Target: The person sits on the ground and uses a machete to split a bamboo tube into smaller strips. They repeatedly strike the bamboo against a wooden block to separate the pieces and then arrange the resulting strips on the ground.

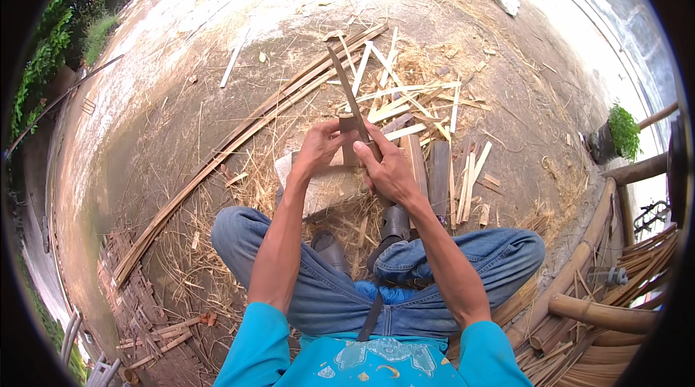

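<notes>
In front of my lap, my left hand [321, 146] is closed around a short brown bamboo piece [348, 125] held upright. Close beside it my right hand [392, 171] grips a long, narrow knife [343, 77], its dark blade pointing up and away to the left. The blade lies along the right side of the bamboo piece; whether its edge touches the piece I cannot tell. Below both hands is a pale wooden block [329, 195] on the ground between my bent legs. My right fingers hide most of the knife's handle.
Pale split strips [405, 90] and shavings litter the ground ahead. Long bamboo slats [239, 144] stretch across the left side. Short brown bamboo sections [438, 177] lie right of the block. A bamboo rail [572, 271] and a potted plant [619, 133] stand at the right.
</notes>
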`<control>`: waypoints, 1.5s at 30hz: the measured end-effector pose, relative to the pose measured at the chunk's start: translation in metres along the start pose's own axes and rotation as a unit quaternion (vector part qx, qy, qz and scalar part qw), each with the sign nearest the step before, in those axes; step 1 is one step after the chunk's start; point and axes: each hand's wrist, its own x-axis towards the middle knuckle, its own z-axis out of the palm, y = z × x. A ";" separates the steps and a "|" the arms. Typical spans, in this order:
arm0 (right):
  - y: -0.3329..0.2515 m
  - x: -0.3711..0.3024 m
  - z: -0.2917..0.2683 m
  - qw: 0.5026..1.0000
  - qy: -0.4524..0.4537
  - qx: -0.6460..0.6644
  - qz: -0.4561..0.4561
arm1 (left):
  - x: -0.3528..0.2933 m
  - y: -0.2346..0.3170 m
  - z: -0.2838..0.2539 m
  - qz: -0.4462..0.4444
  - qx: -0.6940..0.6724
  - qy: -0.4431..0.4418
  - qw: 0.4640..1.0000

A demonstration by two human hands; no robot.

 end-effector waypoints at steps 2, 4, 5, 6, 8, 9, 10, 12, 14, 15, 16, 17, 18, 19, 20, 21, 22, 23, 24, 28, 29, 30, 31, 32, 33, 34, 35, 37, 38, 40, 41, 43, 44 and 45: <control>0.002 0.000 0.000 1.000 0.002 -0.004 -0.002 | 0.000 0.000 0.001 -0.003 -0.002 -0.002 1.000; 0.003 0.001 -0.001 1.000 0.002 -0.006 -0.002 | 0.001 -0.001 0.001 -0.002 -0.004 -0.004 1.000; 0.004 0.001 -0.001 1.000 0.002 -0.006 -0.002 | 0.001 -0.002 0.001 -0.002 -0.005 -0.005 1.000; 0.003 0.000 -0.001 1.000 0.001 -0.006 -0.001 | 0.001 -0.004 0.000 0.004 -0.008 -0.006 1.000; 0.000 -0.001 0.000 1.000 -0.001 -0.005 0.002 | 0.001 -0.008 -0.002 0.015 -0.014 -0.010 1.000; -0.002 -0.002 -0.001 1.000 0.000 -0.005 0.006 | 0.001 -0.003 0.000 0.012 -0.005 -0.008 1.000; -0.003 -0.002 -0.001 1.000 0.002 -0.009 0.007 | -0.001 0.002 0.001 0.009 0.003 -0.005 1.000; -0.003 -0.002 -0.001 1.000 0.007 -0.020 0.006 | -0.001 0.004 0.002 0.006 0.007 -0.004 1.000; -0.004 -0.002 -0.001 0.999 0.007 -0.036 0.004 | 0.000 0.001 0.001 0.008 -0.001 -0.005 1.000; -0.005 -0.003 -0.001 0.999 0.005 -0.044 0.005 | -0.001 0.002 0.002 0.007 -0.010 -0.003 1.000; -0.008 -0.004 -0.001 0.998 0.006 -0.059 0.010 | -0.001 0.003 0.003 0.007 -0.019 0.000 1.000; -0.012 -0.005 -0.001 0.997 0.007 -0.074 0.016 | -0.002 0.004 0.004 0.006 -0.028 0.002 1.000; -0.019 -0.007 -0.001 0.995 0.009 -0.095 0.023 | -0.002 0.003 0.003 0.010 -0.013 0.001 1.000; -0.019 -0.008 0.001 0.993 0.017 -0.110 0.026 | -0.002 0.002 0.003 0.013 0.002 -0.001 1.000; -0.019 -0.009 0.002 0.992 0.023 -0.124 0.029 | -0.002 0.000 0.002 0.016 0.018 -0.003 1.000; -0.016 -0.010 0.004 0.990 0.037 -0.133 0.027 | -0.002 0.001 0.004 0.022 0.010 0.001 1.000; -0.014 -0.009 0.005 0.988 0.051 -0.141 0.025 | -0.004 0.000 0.007 0.027 0.003 0.005 1.000; -0.014 -0.010 0.002 0.989 0.046 -0.141 0.020 | -0.003 0.001 0.009 0.033 -0.005 0.009 0.999; -0.021 -0.015 -0.001 0.989 0.037 -0.140 0.020 | -0.002 0.001 0.007 0.026 -0.027 0.001 0.999; 0.000 -0.001 0.002 0.979 0.059 -0.192 0.030 | 0.002 -0.032 0.014 0.124 0.059 0.052 0.989; -0.001 0.008 -0.004 0.980 0.058 -0.187 0.017 | 0.003 -0.030 0.021 0.099 0.167 0.100 0.976; 0.000 0.007 -0.006 0.983 0.050 -0.178 0.014 | 0.002 -0.027 0.021 0.044 0.071 0.077 0.994; -0.001 0.006 -0.006 0.985 0.042 -0.168 0.011 | 0.001 -0.024 0.019 -0.012 -0.027 0.054 0.998; -0.002 0.004 -0.005 0.980 0.037 -0.194 0.015 | 0.001 -0.020 0.016 0.000 -0.013 0.059 0.998; -0.012 0.001 -0.005 0.982 0.038 -0.184 0.013 | 0.001 -0.016 0.014 0.010 -0.003 0.065 0.998; -0.025 -0.005 -0.006 0.984 0.038 -0.172 0.017 | -0.002 -0.011 0.013 0.016 0.006 0.069 0.997; -0.037 -0.008 -0.010 0.986 0.042 -0.161 0.018 | -0.003 0.006 0.014 0.026 -0.014 0.071 0.997; -0.042 -0.009 -0.014 0.980 0.039 -0.194 0.011 | -0.008 0.035 0.011 0.033 -0.062 0.066 0.995; -0.018 -0.004 -0.013 0.975 0.039 -0.218 0.016 | -0.008 0.024 0.012 0.027 0.043 0.082 0.995; 0.015 0.009 -0.013 0.974 0.073 -0.213 0.020 | -0.007 -0.006 0.013 0.038 0.253 0.123 0.959; 0.005 0.022 -0.019 0.977 0.063 -0.205 0.010 | -0.006 -0.027 0.009 -0.008 0.244 0.109 0.964; 0.005 0.013 -0.024 0.982 0.039 -0.182 0.038 | -0.001 -0.034 0.018 -0.005 0.176 0.137 0.975; 0.006 0.009 -0.018 0.977 0.050 -0.209 0.001 | 0.001 -0.037 0.015 -0.018 0.150 0.117 0.982; 0.004 0.005 -0.018 0.973 0.049 -0.225 0.012 | 0.003 -0.032 0.016 -0.033 0.118 0.093 0.988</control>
